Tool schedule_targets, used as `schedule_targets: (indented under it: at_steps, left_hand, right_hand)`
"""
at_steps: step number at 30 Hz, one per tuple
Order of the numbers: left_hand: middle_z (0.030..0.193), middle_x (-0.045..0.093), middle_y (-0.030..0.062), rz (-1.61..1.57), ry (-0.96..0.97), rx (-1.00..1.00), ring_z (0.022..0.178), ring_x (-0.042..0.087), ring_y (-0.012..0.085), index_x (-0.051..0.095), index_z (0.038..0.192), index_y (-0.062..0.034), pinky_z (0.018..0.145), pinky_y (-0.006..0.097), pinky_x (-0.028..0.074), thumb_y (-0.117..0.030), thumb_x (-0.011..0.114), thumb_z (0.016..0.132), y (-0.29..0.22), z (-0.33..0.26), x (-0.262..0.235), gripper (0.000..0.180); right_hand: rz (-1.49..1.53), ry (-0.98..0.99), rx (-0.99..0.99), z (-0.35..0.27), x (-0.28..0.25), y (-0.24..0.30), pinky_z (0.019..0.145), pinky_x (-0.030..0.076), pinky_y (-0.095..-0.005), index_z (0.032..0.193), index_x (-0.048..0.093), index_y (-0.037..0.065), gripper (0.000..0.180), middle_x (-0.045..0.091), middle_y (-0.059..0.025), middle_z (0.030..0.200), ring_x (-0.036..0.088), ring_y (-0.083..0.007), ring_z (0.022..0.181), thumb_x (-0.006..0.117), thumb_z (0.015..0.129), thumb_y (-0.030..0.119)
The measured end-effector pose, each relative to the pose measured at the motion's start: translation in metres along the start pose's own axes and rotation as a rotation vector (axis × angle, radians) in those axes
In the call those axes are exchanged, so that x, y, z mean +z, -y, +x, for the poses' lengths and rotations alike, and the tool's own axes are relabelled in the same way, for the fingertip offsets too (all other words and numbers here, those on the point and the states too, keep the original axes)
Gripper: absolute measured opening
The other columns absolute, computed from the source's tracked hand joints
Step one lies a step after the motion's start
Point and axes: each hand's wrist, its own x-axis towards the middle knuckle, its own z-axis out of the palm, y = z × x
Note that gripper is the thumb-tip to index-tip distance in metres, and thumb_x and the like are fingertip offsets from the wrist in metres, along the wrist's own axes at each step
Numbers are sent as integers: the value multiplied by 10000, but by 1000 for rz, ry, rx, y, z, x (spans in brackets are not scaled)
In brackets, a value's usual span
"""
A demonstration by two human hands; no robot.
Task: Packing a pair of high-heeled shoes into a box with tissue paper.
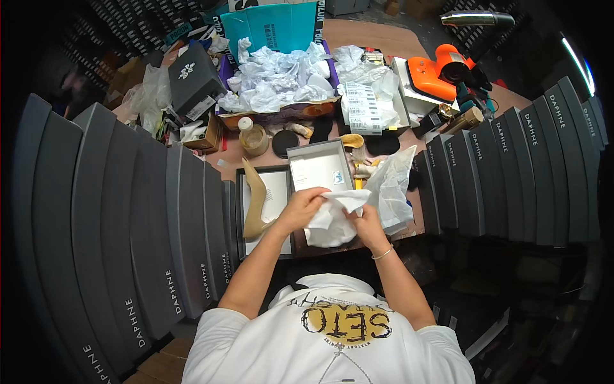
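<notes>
Between my hands is a crumpled soft white sheet (332,224), thin paper or cloth; I cannot tell which. My left hand (303,210) pinches its upper left edge, and my right hand (367,226) grips its right side. The sheet hangs over the near part of a grey shoebox lid (318,168) with a white inside. To the left lies an open dark shoebox (242,217) with a pale lining. A tan high-heeled shoe (254,200) lies along its left side, close to my left forearm. A translucent white bag (390,185) is just right of my right hand.
Rows of grey shoeboxes stand at left (150,224) and right (511,173). Behind are a carton of crumpled white paper (281,77), a jar (253,139), a printed label sheet (362,107) and an orange device (435,73).
</notes>
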Motion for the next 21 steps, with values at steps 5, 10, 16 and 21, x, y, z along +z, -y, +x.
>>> schedule_targets:
  at_steps: [5,10,16,21]
  left_hand:
    - [927,620,4,-879,-484,-518,797,572,90,618,1097,-106,675,252,458,-241,584,907,35,-31,-56,236]
    - [1416,300,178,-1042,-712,-205,1262,351,287,152,1470,-135,1031,466,292,-601,432,903,27,-86,-24,785]
    - [1267,503,163,341,-509,-2,1187,477,298,494,1258,10,1012,382,350,-285,682,825,-43,-110,63,556]
    - [947,646,93,-736,-741,-198,876,609,163,610,1040,69,813,269,474,-25,558,874,-4,-102,77,197]
  right_hand:
    - [291,206,282,14,-2,29,656,464,-211,960,625,-1,176,648,-26,904,570,-55,733,594,919,167]
    - [703,253,443,34,8,58,772,527,-275,1133,563,0,263,658,-67,1002,644,-137,860,536,946,183]
    - [792,410,468,47,20,60,784,538,-289,1116,566,24,236,650,-62,1018,642,-140,887,544,941,181]
    - [643,404,488,68,17,63,748,533,-287,1073,584,18,202,657,-51,968,639,-139,820,564,930,160]
